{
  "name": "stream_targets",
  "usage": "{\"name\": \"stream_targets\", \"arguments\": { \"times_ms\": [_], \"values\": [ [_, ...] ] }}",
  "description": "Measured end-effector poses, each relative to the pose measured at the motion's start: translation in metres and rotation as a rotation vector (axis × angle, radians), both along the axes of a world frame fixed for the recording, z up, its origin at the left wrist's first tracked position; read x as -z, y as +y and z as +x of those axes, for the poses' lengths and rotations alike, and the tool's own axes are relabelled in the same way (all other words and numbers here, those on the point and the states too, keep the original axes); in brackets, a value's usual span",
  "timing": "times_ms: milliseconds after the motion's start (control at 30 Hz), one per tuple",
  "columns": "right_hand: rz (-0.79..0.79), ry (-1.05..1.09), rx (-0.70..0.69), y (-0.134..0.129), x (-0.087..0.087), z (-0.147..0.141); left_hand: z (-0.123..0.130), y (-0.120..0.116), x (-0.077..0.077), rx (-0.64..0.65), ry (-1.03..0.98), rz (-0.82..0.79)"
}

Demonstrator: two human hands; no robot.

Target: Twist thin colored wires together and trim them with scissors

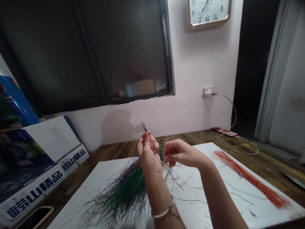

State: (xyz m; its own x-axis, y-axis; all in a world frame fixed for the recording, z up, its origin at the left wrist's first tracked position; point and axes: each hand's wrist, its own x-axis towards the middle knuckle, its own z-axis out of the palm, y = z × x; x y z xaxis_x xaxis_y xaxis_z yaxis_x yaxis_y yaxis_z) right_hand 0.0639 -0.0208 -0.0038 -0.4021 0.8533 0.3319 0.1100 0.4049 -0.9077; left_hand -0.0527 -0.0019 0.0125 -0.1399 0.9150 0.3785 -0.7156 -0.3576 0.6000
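My left hand (149,148) is raised with its fingers pinched on several thin black wires (144,127), whose ends stick up above the thumb. Close by on the right, my right hand (175,152) has thumb and fingers pressed together near the lower part of these strands; what lies between them is too small to make out. Beneath the left forearm spreads a big loose bundle of green and dark wires (130,189) on a white board (100,170). A bundle of orange wires (252,179) lies on the board's right side.
Printed boxes (54,136) stand at the left, with a phone (35,218) in front. On the wooden table (240,143) at the right back, a red device (225,131) lies beside a white cable (252,154) leading from a wall socket (208,91). Loose wire pieces lie scattered over the board.
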Motion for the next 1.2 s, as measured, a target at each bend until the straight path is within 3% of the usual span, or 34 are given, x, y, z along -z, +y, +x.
{"name": "stream_targets", "arguments": {
  "times_ms": [133,267,400,533,700,967,1200],
  "values": [
    [0.034,-0.06,0.016,-0.002,0.001,0.0,0.002,0.0,0.001,0.013,0.035,0.025],
    [0.138,-0.179,0.163,-0.014,-0.006,0.002,0.001,0.003,0.005,-0.117,0.138,0.117],
    [0.204,0.061,0.297,-0.025,-0.016,-0.002,0.001,0.004,0.008,-0.222,0.372,0.245],
    [0.202,0.305,0.38,-0.026,-0.02,-0.008,0.007,-0.004,0.006,-0.162,0.538,0.317],
    [0.178,0.51,0.424,-0.024,-0.02,-0.006,0.012,-0.009,0.006,-0.115,0.605,0.398],
    [0.126,0.696,0.368,-0.021,-0.018,-0.001,0.015,-0.012,0.005,-0.005,0.584,0.389],
    [0.24,0.757,0.478,-0.019,-0.017,-0.006,0.014,-0.01,0.003,0.063,0.592,0.361]
  ]
}}
